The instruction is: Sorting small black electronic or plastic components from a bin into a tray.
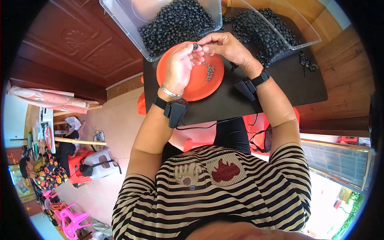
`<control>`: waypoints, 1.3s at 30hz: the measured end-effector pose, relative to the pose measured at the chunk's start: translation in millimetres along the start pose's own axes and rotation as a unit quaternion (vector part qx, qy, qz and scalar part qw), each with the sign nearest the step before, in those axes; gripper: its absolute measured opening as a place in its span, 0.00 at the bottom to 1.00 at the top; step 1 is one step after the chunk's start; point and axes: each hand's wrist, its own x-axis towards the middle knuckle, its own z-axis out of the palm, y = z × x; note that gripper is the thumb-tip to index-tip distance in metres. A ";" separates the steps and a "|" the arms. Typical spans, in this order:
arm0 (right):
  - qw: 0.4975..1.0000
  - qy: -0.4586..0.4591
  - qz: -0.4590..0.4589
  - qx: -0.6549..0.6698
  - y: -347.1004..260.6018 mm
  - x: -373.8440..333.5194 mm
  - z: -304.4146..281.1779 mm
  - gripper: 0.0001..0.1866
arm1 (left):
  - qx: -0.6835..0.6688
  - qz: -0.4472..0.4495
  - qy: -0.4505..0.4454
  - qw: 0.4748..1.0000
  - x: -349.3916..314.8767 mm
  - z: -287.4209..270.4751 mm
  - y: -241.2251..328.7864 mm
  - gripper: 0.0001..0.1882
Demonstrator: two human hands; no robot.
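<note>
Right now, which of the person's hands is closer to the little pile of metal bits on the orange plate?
The right hand, just above the metal bits. The left hand sits slightly farther off, to their left over the orange plate.

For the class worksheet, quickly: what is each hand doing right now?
Left hand: closed, pinching a small black bead.
Right hand: fingers pinched at the same bead; grip cannot be told.

plate (192, 86) on board (280, 88) — bins (128, 18) behind | hands (182, 66) above plate
</note>
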 end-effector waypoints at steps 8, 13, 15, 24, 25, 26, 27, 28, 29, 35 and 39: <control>1.000 0.018 0.003 -0.017 -3.4 -1.0 -1.4 0.11 | -0.029 -0.023 0.001 0.999 -0.2 2.5 3.4 0.11; 0.999 0.037 -0.010 -0.007 -5.9 -2.4 -2.2 0.11 | -0.043 -0.033 0.014 0.998 -0.1 -2.5 3.9 0.12; 0.999 0.038 -0.012 -0.015 -7.8 -3.2 -1.6 0.09 | -0.038 -0.036 0.012 0.999 0.1 -3.2 3.2 0.12; 0.997 0.035 -0.069 -0.027 -12.6 -4.4 0.7 0.10 | -0.040 -0.058 -0.003 0.998 -0.8 -0.3 2.2 0.12; 0.997 0.034 -0.070 -0.027 -11.8 -4.1 1.9 0.10 | -0.039 -0.057 -0.002 0.998 -1.3 -0.2 1.8 0.12; 0.996 0.036 -0.079 -0.017 -10.3 -3.7 3.5 0.09 | -0.040 -0.055 0.000 0.998 -1.8 -0.1 1.2 0.12; 0.995 0.039 -0.087 -0.009 -9.5 -3.7 4.2 0.09 | -0.042 -0.054 0.002 0.998 -1.9 0.1 0.7 0.13; 0.995 0.038 -0.086 -0.009 -8.8 -3.5 4.4 0.09 | -0.042 -0.054 0.002 0.998 -1.4 -0.5 0.5 0.13; 0.995 0.042 -0.085 -0.009 -8.2 -3.3 4.6 0.09 | -0.041 -0.053 -0.001 0.998 -0.6 -1.3 0.2 0.12; 0.991 0.077 -0.083 -0.073 -11.2 -5.4 6.8 0.07 | -0.028 -0.044 -0.003 0.999 0.3 -0.1 -1.5 0.11; 0.976 0.111 -0.122 -0.141 -12.3 -5.6 12.2 0.06 | -0.025 -0.042 0.001 0.999 -0.2 0.0 -2.1 0.10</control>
